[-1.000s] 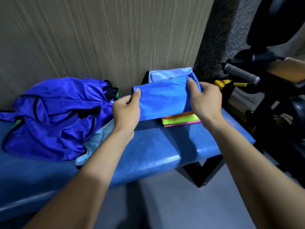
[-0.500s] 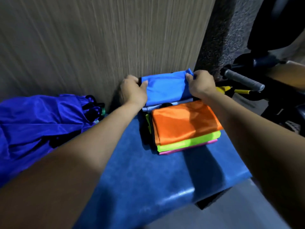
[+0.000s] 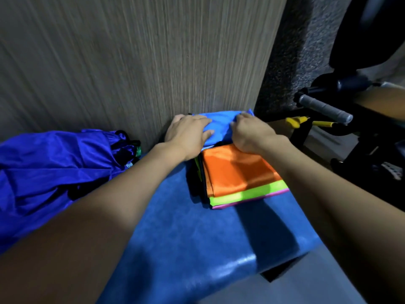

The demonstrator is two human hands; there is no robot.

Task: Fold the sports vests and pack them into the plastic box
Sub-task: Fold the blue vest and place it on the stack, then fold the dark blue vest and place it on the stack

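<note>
A folded light blue vest (image 3: 221, 126) lies at the back of the blue padded bench (image 3: 186, 238), against the wall. My left hand (image 3: 188, 134) rests flat on its left part with the fingers straight. My right hand (image 3: 252, 134) has curled fingers holding its right far edge. Just in front lies a stack of folded vests: orange (image 3: 236, 170) on top, lime green (image 3: 247, 194) under it, pink (image 3: 252, 200) at the bottom. A heap of unfolded dark blue vests (image 3: 54, 167) lies at the left. I see no plastic box plainly.
A wood-grain wall panel (image 3: 142, 62) stands right behind the bench. To the right is black exercise equipment with a grey taped handle (image 3: 324, 110) and a yellow part (image 3: 295, 122). Grey floor shows below the bench's front edge.
Both hands carried the folded light blue vest from in front of the stack to the back by the wall. The left hand then moved from the vest's edge to lie flat on top.
</note>
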